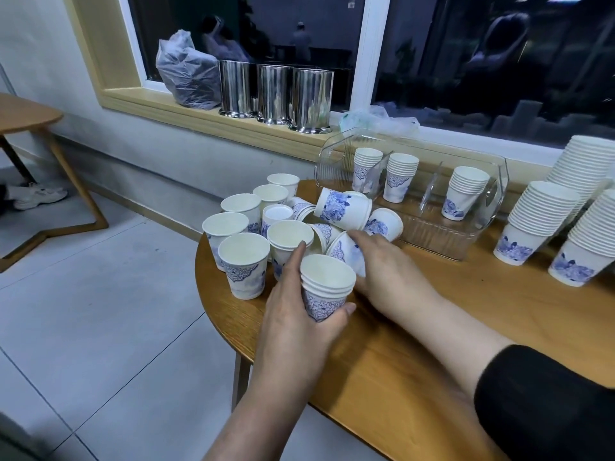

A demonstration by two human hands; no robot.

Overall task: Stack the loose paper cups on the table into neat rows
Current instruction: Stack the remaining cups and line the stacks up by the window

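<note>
1. the left hand [299, 314] wraps a short nested stack of white paper cups with blue floral print [324, 287], upright near the front-left edge of the round wooden table [416, 344]. its fingers [294, 261] curl up the far-left side of the stack and the thumb presses the near-right side low down, so the stack sits closed in between them.
2. the right hand [387, 271] reaches just beyond that stack, palm down. its fingers [361, 239] lie across a tipped white-and-blue paper cup [346, 252] that rests on its side; they touch it from above and look partly curled, but whether they truly clasp it cannot be told.
3. a black sleeve [545, 404] covers the right forearm.
4. a cluster of loose white paper cups [244, 257] stands upright at the left edge of the table, just beside the left hand.
5. more cups lie tumbled in a pile [342, 207] behind the right hand, one lying across the top of the others.
6. a clear plastic divided holder [492, 194] sits behind the pile, with three short cup stacks [399, 178] in separate compartments.
7. tall stacks of the same cups [535, 221] stand at the right end of the table.
8. three shiny steel canisters [276, 94] and a grey plastic bag [186, 74] sit on the window sill.
</note>
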